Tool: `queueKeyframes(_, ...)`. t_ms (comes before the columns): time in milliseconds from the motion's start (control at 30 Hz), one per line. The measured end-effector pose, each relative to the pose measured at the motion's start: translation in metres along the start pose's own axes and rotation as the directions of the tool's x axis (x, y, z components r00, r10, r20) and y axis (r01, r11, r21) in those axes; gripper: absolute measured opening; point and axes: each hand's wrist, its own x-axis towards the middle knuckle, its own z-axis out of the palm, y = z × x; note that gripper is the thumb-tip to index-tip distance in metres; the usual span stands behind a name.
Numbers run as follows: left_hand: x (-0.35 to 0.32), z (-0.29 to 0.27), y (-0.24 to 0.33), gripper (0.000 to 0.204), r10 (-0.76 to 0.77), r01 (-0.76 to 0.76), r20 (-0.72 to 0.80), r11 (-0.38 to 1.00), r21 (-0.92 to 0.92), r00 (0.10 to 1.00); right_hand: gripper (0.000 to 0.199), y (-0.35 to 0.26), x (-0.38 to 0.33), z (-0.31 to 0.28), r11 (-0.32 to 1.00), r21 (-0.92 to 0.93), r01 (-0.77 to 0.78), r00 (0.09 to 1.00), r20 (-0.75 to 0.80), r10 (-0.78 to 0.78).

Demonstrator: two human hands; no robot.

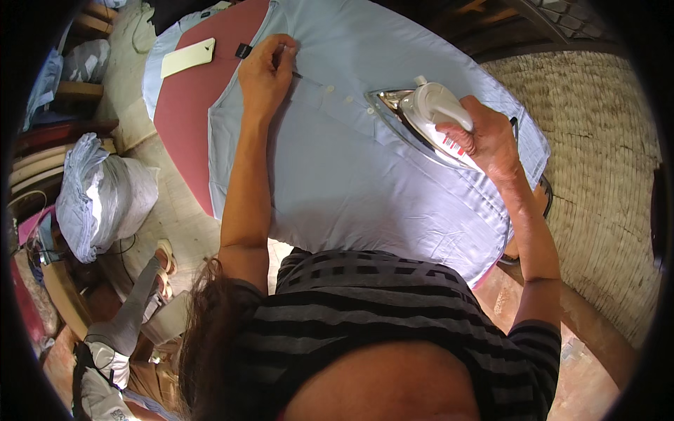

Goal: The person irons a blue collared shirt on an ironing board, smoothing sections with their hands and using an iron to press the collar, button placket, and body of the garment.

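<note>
A light blue shirt (330, 168) lies spread over an ironing board with a dark red cover (184, 119). My right hand (490, 137) is wrapped round the handle of a white iron (430, 112). The iron's metal soleplate rests on the shirt, its tip pointing left toward the row of pale buttons (349, 99). Near the collar, my left hand (267, 76) has its fingers curled in a pinch at the shirt's edge; the exact grip is partly hidden. Just left of these fingers is a small black label (243, 50).
A pale phone (187, 58) lies on the board's far left. Plastic-wrapped light blue cloth (105, 193) stands on the left. A seated person's leg in grey (139, 305) shows at the lower left. A woven mat (590, 182) covers the floor on the right.
</note>
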Motion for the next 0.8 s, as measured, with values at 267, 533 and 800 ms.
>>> queueKeyframes(267,0.007,-0.01,-0.001,0.013,0.056,-0.07,0.14,0.993,0.096,0.989,0.052,0.013,0.012,-0.008,0.997,0.045,0.062,0.997,0.05,-0.064)
queueKeyframes(533,0.004,-0.016,0.008,0.012,-0.015,0.01,0.194,1.0,0.026,0.981,0.054,0.007,0.031,-0.003,1.0,-0.015,0.004,0.999,0.034,-0.004)
queueKeyframes(800,-0.002,-0.011,-0.003,0.014,0.127,-0.134,0.158,0.99,0.034,0.979,0.059,0.019,0.019,-0.004,0.999,0.021,-0.033,0.999,0.027,0.032)
